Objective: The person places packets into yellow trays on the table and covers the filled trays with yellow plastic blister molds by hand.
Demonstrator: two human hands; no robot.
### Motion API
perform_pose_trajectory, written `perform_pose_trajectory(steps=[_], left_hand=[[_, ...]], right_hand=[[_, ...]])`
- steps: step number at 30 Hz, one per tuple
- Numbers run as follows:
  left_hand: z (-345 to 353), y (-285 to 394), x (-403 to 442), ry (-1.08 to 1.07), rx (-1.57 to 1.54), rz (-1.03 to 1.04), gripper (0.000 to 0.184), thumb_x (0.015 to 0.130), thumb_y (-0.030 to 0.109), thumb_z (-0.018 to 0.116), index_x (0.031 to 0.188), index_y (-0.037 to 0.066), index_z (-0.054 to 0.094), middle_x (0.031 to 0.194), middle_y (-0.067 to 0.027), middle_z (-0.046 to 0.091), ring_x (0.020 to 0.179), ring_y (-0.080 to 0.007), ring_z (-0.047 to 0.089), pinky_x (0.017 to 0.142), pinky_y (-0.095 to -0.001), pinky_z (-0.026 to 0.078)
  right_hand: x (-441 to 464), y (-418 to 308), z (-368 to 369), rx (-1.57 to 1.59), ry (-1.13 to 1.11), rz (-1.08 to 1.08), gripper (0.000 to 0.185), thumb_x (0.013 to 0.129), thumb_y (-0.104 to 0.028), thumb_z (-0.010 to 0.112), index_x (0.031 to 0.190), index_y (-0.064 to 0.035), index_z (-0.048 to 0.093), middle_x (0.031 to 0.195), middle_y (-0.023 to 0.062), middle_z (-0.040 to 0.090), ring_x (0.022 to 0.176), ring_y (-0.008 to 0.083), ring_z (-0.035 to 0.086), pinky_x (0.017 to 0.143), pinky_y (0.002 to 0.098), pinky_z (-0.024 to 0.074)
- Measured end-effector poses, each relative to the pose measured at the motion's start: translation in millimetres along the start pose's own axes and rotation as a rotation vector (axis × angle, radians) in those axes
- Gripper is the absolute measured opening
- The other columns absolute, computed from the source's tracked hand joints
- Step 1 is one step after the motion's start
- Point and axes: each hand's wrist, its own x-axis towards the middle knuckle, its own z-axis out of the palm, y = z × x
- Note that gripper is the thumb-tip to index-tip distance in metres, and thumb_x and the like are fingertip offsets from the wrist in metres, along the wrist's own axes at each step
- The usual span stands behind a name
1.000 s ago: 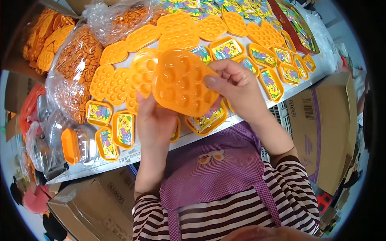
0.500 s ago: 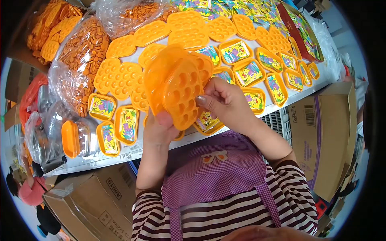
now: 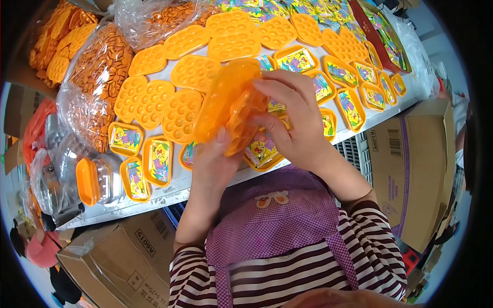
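Observation:
Over the table's near edge, my left hand [image 3: 218, 161] grips an orange plastic tray [image 3: 223, 97], smooth and see-through, from below. Against its right side leans an orange panel with round dimples [image 3: 240, 120], tilted and blurred. My right hand [image 3: 295, 115] has its fingers curled on the upper and right edges of these pieces; its fingertips are partly hidden. Beneath the hands lies an orange tray with a colourful printed packet [image 3: 262, 154]. Left of them, another dimpled panel [image 3: 183, 117] rests flat on the table.
More packet-filled trays [image 3: 352, 109] cover the right side. Bags of small orange pieces [image 3: 100, 77] stand at the left, beside a clear container with an orange lid [image 3: 87, 180]. Behind lie many loose packets [image 3: 308, 10] and a red box [image 3: 377, 36]. Cardboard boxes [image 3: 123, 256] stand below.
The held pieces have turned more edge-on and their dimpled face shows less. My right hand has moved up over their top edge. The view has shifted slightly.

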Motion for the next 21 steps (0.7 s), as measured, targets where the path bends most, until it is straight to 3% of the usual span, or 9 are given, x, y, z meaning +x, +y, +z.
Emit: perform_pose_trajectory(steps=[16,21], left_hand=[[14.3,-12.9,1.4,0.103,0.008,0.008,0.056,0.093,0.044,0.041,0.134,0.008,0.031,0.134,-0.008,0.038,0.125,-0.0242,0.037,0.105,-0.041,0.03],[4.0,-23.5,-4.7,0.291,0.079,-0.038,0.054,0.093,0.043,0.041,0.134,0.009,0.032,0.134,-0.0073,0.039,0.125,-0.0237,0.038,0.104,-0.0404,0.03]], right_hand=[[-5.1,7.2,6.7,-0.004,0.077,0.05,0.029,0.065,0.002,0.069,0.092,-0.0024,0.061,0.092,0.0117,0.059,0.081,0.0287,0.057,0.068,0.0351,0.0478],[-6.8,9.6,11.9,-0.008,0.094,0.066,0.023,0.067,-0.002,0.066,0.089,-0.004,0.06,0.09,0.0115,0.059,0.081,0.0288,0.057,0.068,0.0364,0.0479]])
